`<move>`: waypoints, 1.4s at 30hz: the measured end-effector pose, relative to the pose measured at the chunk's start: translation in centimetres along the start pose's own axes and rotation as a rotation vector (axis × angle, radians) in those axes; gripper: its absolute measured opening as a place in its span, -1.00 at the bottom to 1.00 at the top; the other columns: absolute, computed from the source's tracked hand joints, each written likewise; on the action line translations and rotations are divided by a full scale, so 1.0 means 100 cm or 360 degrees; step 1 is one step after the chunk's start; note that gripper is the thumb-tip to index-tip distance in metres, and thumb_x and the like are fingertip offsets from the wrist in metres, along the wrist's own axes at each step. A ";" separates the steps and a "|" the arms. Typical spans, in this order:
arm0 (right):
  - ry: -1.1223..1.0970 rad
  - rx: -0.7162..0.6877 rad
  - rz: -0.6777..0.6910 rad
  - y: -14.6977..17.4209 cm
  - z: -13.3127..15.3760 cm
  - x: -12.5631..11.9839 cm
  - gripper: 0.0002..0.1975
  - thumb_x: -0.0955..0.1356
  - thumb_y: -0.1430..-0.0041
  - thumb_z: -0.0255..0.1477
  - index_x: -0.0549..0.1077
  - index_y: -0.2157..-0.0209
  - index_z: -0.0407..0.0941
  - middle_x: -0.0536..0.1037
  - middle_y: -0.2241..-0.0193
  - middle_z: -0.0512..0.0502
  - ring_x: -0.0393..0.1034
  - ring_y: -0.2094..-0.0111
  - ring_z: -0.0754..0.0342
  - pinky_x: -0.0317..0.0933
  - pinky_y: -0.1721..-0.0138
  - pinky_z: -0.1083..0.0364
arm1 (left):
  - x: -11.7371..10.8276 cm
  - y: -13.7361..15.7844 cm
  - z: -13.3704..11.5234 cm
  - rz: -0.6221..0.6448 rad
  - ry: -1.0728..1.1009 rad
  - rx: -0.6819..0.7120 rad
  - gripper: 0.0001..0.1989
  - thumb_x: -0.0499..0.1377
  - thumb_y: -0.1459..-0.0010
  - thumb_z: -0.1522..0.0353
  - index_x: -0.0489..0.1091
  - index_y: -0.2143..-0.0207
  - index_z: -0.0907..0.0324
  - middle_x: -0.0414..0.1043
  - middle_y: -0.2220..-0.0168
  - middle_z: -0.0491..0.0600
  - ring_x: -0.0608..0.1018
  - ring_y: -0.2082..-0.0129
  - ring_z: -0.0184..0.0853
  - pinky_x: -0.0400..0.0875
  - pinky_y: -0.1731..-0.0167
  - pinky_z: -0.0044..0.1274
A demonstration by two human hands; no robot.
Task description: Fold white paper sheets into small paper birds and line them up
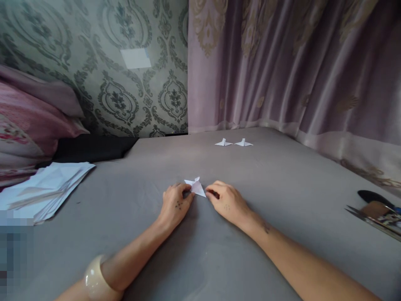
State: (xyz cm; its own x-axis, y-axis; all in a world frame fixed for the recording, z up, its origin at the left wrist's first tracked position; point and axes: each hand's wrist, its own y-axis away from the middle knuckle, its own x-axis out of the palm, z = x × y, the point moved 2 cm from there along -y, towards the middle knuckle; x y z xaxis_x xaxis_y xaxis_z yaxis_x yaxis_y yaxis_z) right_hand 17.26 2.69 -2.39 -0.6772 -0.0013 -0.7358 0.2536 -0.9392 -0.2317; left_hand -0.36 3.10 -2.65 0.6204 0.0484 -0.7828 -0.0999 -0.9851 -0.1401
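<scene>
A small folded white paper piece (pixel 197 189), shaped like an origami bird, is on the grey surface between my hands. My left hand (pixel 177 202) pinches its left side between thumb and fingers. At its lower right corner, my right hand (pixel 227 204) has thumb and fingertips closed on the tip. Farther back stand two finished-looking white paper birds (pixel 223 142) of similar shape, side by side, the second paper bird (pixel 243 142) to the right. A pale bangle (pixel 96 279) circles my left wrist.
A stack of white paper sheets (pixel 59 184) lies at left, near a black cloth (pixel 97 147) and pink bedding (pixel 34 117). Scissors (pixel 365 217) and a dark-handled item (pixel 374 197) lie at the right edge. A curtain (pixel 266 62) and patterned wall (pixel 131 92) border the back.
</scene>
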 end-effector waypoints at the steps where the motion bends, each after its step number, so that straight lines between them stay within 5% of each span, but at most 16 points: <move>1: 0.0097 -0.0081 -0.0002 0.001 0.002 0.001 -0.83 0.30 -0.18 -0.46 0.55 0.27 -0.05 0.54 0.28 -0.05 0.42 0.31 0.09 0.22 0.23 0.12 | 0.000 0.001 -0.001 0.0006 0.0069 -0.0006 -0.77 0.12 -0.10 0.36 0.46 0.18 0.18 0.53 0.25 0.02 0.53 0.27 -0.24 0.36 0.22 -0.43; 4: 0.0241 -0.0165 0.0019 0.003 0.002 0.002 -0.80 0.30 -0.21 -0.46 0.54 0.17 -0.04 0.53 0.23 -0.07 0.42 0.24 0.07 0.21 0.17 0.11 | 0.002 0.001 -0.003 0.0018 0.0291 -0.0043 -0.69 0.10 -0.10 0.37 0.40 0.08 0.21 0.54 0.27 0.00 0.55 0.34 -0.29 0.40 0.28 -0.48; 15: 0.0369 -0.0048 -0.0061 -0.010 -0.010 0.000 -0.73 0.21 -0.27 -0.52 0.52 0.16 -0.08 0.51 0.22 -0.10 0.41 0.21 0.06 0.21 0.21 0.13 | 0.010 0.000 -0.010 0.0275 0.0892 -0.0103 -0.57 0.07 -0.06 0.45 0.28 -0.03 0.28 0.52 0.06 0.08 0.56 0.11 -0.27 0.42 0.12 -0.47; 25: 0.0219 -0.0038 -0.0232 -0.014 -0.007 0.002 -0.83 0.26 -0.21 -0.52 0.42 0.17 -0.09 0.51 0.24 -0.08 0.41 0.26 0.07 0.21 0.23 0.13 | 0.001 -0.008 -0.011 -0.0006 0.0633 0.0022 -0.65 0.02 -0.05 0.50 0.35 0.09 0.25 0.55 0.14 0.07 0.58 0.22 -0.29 0.43 0.22 -0.48; 33: 0.0364 -0.0317 -0.0255 -0.019 0.007 0.006 -0.90 0.30 -0.24 -0.45 0.40 0.19 -0.07 0.47 0.25 -0.07 0.39 0.27 0.08 0.19 0.28 0.14 | 0.012 -0.011 -0.005 0.0101 0.0691 0.0164 -0.67 0.02 -0.07 0.52 0.37 0.10 0.21 0.54 0.11 0.05 0.56 0.13 -0.29 0.41 0.08 -0.45; 42: 0.0460 -0.0451 -0.0288 -0.020 0.004 0.006 -0.82 0.23 -0.27 -0.56 0.45 0.23 -0.09 0.48 0.27 -0.07 0.38 0.23 0.09 0.20 0.22 0.16 | 0.016 -0.010 0.000 0.0122 0.0611 0.0173 -0.70 0.03 -0.10 0.50 0.37 0.10 0.20 0.53 0.12 0.05 0.56 0.19 -0.30 0.42 0.16 -0.48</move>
State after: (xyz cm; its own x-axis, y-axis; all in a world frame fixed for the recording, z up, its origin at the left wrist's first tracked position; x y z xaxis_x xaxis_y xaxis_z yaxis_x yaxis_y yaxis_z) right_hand 16.11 4.45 -2.12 -0.5174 0.2886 -0.8056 0.3553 -0.7840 -0.5091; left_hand 0.78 4.19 -3.78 0.8513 -0.1097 -0.5130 -0.2257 -0.9593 -0.1695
